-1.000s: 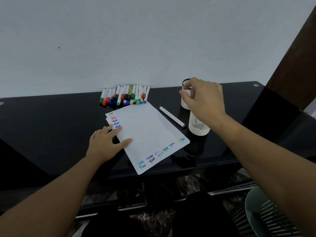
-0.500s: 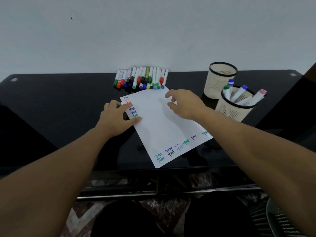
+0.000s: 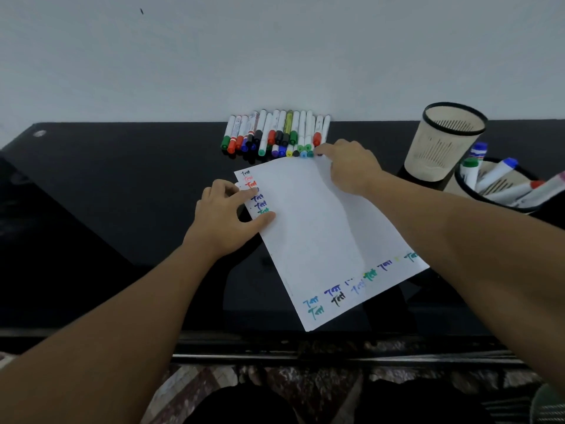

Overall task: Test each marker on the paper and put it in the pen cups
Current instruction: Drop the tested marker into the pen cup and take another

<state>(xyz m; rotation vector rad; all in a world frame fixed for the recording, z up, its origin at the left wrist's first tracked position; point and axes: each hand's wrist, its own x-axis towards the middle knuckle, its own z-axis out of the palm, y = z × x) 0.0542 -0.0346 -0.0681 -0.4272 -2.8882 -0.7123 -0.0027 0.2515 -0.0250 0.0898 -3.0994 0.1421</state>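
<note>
white plastic markers [image 3: 276,134] lay in row at upper centre, light, smooth, likely prone to rolling; best pinched mid-barrel. right hand [image 3: 351,169] reached to row's right end, fingertips touching a cap, grip not discernible. left hand [image 3: 226,217] pressed flat on paper [image 3: 321,240], fingers spread.

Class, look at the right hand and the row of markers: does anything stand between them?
Nothing visible does. The right hand reaches over the paper's far corner, its fingertips already at the right end of the row of markers.
</note>
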